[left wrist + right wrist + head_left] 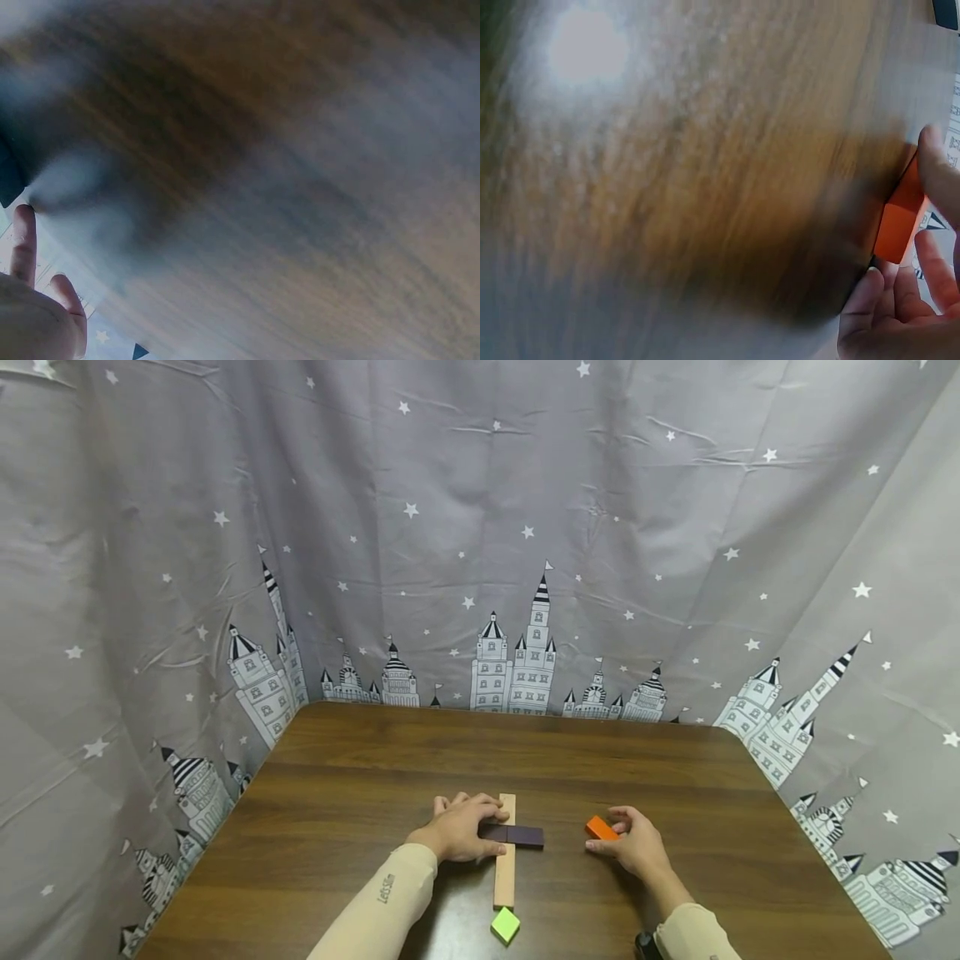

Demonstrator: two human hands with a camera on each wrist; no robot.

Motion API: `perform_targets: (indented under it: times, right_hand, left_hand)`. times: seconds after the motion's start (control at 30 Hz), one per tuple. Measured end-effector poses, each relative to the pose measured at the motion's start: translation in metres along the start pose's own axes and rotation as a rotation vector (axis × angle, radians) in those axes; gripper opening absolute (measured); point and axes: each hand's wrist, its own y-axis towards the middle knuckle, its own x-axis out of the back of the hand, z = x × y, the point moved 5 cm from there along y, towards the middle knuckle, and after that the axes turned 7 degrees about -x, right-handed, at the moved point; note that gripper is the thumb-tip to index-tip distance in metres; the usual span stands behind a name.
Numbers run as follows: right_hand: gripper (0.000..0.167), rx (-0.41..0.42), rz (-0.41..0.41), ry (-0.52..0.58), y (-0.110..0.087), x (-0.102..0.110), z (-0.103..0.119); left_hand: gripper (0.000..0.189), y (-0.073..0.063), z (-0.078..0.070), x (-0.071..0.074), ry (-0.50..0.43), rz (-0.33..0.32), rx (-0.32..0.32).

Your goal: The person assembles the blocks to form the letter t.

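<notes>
My left hand [459,828] grips the left one of two dark purple blocks [492,832], its thumb at the near side and its fingers at the far side. The other dark purple block [527,837] lies end to end with it. Together they cross a pale wooden strip [505,877] that runs away from me. To the right, my right hand [639,845] pinches an orange block [602,828] between thumb and fingers. The orange block [901,214] also shows at the right side of the right wrist view. Part of the left purple block is hidden by my left hand.
A lime green block [506,926] sits just off the near end of the pale strip, turned at an angle. The brown wooden table [360,752] reaches back to a grey curtain [450,485] printed with stars and castles.
</notes>
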Motion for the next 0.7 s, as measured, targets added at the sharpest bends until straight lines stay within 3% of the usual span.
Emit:
perform_targets:
  times: [0.27,0.53,0.7]
  right_hand:
    - [0.046,0.053,-0.035,-0.053,-0.001,-0.004,0.001]
    - [0.041,0.097,-0.001,-0.050,-0.012,-0.008,0.011]
    - [0.039,0.151,0.073,-0.024,-0.026,-0.018,0.019]
  left_hand:
    - [0.050,0.001,0.001,-0.001,0.005,0.004,0.000]
    - [0.051,0.000,0.003,0.000,0.004,0.001,-0.004]
    - [0.051,-0.001,0.005,-0.002,0.002,-0.008,-0.012]
